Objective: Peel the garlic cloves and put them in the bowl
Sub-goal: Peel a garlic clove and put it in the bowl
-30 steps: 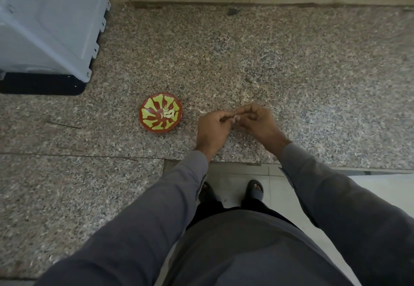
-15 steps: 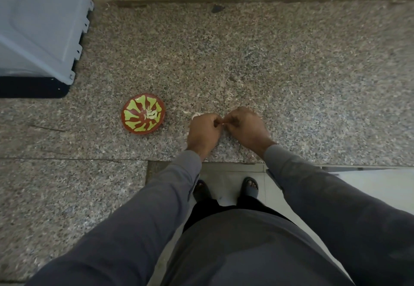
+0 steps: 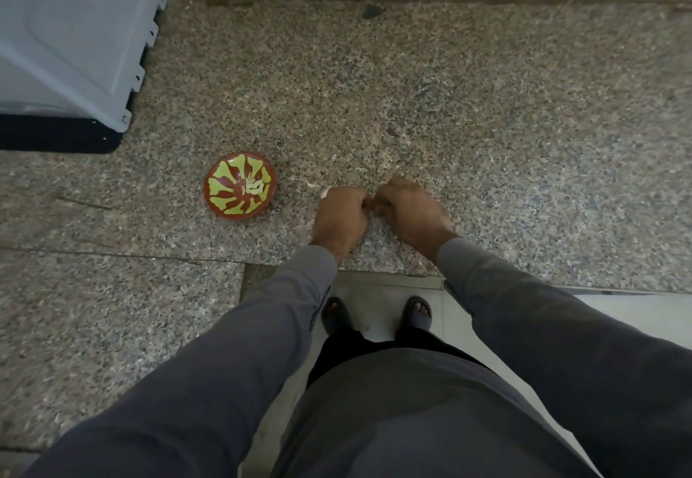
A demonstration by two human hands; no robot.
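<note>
While hands (image 3: 378, 211) meet, grey box (image 3: 71, 39) flanks bowl (image 3: 240, 191)

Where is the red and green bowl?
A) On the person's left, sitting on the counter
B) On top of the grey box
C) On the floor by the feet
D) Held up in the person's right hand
A: the bowl sits on the speckled counter, to the left of the left hand, and neither hand touches it.
</note>
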